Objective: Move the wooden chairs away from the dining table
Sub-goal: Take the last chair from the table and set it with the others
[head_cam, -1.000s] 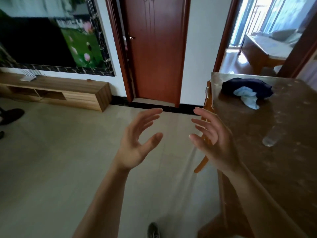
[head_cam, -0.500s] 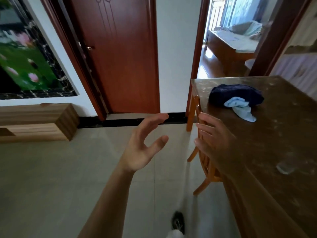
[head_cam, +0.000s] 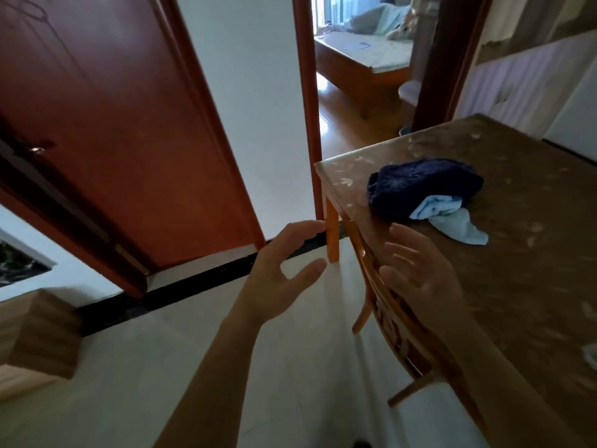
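A wooden chair point(head_cam: 392, 321) is tucked under the left side of the brown dining table point(head_cam: 523, 286); only its curved backrest and a leg show. My right hand point(head_cam: 420, 282) hovers open just above the top of the backrest, fingers spread, not gripping it. To the left of the chair my left hand point(head_cam: 284, 273) is open too, over the floor, holding nothing. The orange table leg point(head_cam: 332, 234) stands just beyond my left fingertips.
A dark blue cloth point(head_cam: 423, 185) and a light blue cloth point(head_cam: 452, 218) lie on the table. A red-brown door point(head_cam: 129, 140) is at the left, an open doorway to a bedroom point(head_cam: 361, 76) behind the table, a low wooden cabinet point(head_cam: 38, 334) at far left. Pale tiled floor lies left of the chair.
The view has closed in and tilted towards the table corner. Both hands have moved forward; my right hand is now over the chair's backrest and my left is near the table leg.
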The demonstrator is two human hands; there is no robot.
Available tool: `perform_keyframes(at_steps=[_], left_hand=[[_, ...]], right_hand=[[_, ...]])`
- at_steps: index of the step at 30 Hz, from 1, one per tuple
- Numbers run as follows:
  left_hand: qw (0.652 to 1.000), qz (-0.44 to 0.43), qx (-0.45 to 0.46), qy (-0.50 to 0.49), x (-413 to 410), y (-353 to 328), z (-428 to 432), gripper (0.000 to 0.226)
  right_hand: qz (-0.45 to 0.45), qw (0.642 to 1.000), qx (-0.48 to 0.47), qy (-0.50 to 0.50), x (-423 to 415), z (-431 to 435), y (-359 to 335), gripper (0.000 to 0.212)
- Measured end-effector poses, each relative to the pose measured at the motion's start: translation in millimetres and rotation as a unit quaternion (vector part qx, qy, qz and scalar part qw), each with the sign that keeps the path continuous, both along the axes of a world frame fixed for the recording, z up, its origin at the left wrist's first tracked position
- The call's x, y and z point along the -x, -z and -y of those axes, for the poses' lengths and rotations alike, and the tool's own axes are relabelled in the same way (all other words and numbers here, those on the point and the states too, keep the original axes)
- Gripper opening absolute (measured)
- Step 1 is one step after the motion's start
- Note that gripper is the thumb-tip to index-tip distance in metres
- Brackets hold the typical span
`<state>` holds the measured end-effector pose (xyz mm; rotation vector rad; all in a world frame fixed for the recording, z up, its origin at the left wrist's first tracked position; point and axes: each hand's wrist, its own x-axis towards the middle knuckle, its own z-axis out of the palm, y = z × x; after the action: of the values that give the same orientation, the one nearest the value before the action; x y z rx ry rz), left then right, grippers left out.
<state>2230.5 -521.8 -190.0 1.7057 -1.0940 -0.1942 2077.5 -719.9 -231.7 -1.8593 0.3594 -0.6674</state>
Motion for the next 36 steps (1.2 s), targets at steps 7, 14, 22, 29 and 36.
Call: perform_keyframes(at_steps=[7,14,22,29,36], left_hand=[[0.980,-0.010,-0.008,0.197,-102,42,96,0.053],[0.893,-0.025,-0.093,0.440,-146,64,172,0.093],[0.757,0.271,-0.284,0.522,-123,134,236,0.089],[0.694,0.375,-0.353,0.502,-101,192,244,0.055],[0.670,0.390,-0.352,0.525,-94,201,259,0.024]], right_hand=[[-0.065,0.979,-0.046,0.190,-40,17,18,0.064],[-0.073,0.912,-0.057,0.401,-58,-9,28,0.070],[-0.409,0.838,-0.034,0.360,-36,-24,92,0.081],[-0.565,0.773,0.048,0.286,-63,-5,149,0.045],[-0.548,0.783,0.082,0.281,-73,12,154,0.012]])
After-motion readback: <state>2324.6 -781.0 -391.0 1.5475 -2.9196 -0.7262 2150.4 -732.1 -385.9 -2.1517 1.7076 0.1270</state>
